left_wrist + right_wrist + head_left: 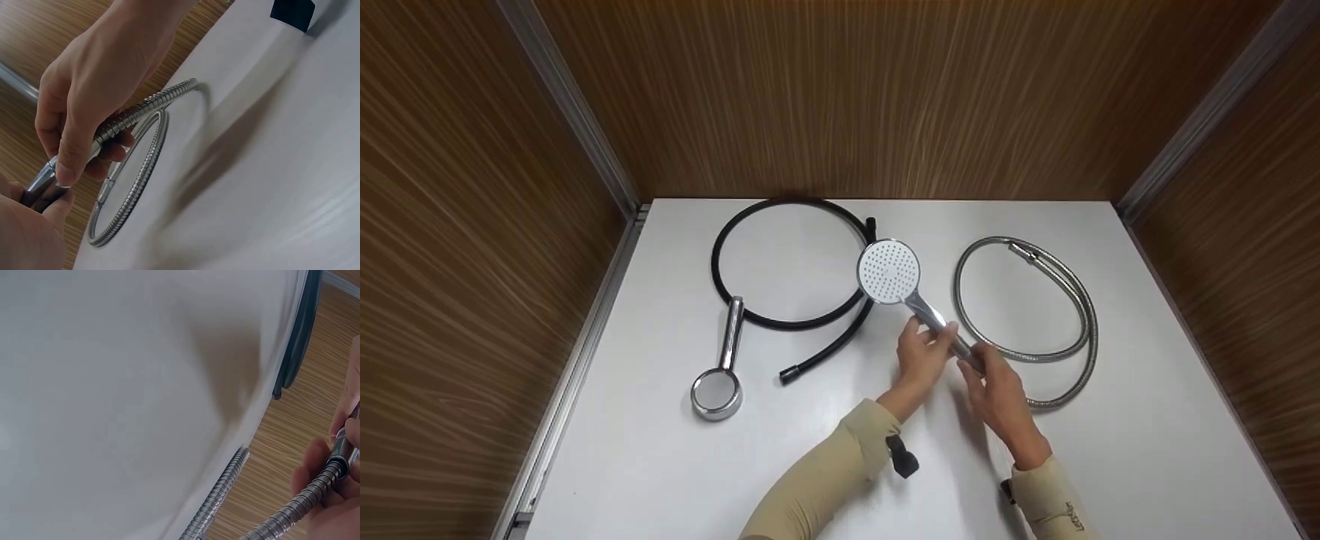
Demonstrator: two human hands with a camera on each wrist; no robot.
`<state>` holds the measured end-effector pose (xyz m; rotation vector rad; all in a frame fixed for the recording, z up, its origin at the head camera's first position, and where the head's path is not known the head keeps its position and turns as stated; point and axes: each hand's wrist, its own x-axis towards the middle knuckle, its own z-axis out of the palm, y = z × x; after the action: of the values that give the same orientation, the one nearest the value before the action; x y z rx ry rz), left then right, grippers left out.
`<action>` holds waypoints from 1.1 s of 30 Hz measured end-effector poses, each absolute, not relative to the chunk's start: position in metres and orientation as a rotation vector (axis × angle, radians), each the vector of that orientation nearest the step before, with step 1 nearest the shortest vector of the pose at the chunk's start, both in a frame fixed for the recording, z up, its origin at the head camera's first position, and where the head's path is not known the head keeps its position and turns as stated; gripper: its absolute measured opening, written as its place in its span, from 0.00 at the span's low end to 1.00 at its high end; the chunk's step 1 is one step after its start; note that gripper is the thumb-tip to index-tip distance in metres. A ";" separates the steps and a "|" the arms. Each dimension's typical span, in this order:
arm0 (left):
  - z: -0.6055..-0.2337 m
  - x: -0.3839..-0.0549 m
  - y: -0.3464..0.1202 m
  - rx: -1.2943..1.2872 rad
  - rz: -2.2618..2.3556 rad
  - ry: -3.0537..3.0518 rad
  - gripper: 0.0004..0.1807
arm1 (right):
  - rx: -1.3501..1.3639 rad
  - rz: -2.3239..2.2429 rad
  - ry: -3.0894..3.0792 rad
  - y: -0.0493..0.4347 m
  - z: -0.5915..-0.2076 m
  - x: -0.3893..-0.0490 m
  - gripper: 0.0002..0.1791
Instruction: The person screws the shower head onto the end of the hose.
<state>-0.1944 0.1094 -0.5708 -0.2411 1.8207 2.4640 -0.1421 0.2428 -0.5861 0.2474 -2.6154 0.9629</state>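
A silver shower head (922,307) carries a white face (889,271) patterned with dark dots; the second shower head (716,392) pairs silver with grey. A black hose (790,325) and a band-ringed silver hose (147,106) accompany beige sleeves (825,465), a white table (675,480) and brown, streaked wood-grain panels (840,97).

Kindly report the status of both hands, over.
Left hand grips round white-faced shower head by chrome handle. Right hand holds ribbed silver metal hose at handle's end; full connection unclear. No obstruction visible.

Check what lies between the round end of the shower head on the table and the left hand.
The black hose's near end lies there, with bare white tabletop between it and the left hand; the head view shows this.
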 end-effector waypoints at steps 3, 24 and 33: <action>-0.572 -0.194 0.110 -0.239 2.463 1.820 0.26 | 0.253 0.953 -2.631 0.244 -0.585 -0.142 0.15; -0.586 -0.190 0.110 -0.241 2.423 1.895 0.20 | 0.223 0.872 -2.677 0.244 -0.592 -0.134 0.12; -0.591 -0.192 0.105 -0.294 2.112 2.147 0.22 | 0.198 0.856 -2.745 0.245 -0.594 -0.134 0.10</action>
<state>-0.1922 0.1051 -0.5910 -0.2935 2.1472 2.1118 -0.1337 0.2447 -0.5937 0.1982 -2.7453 0.8556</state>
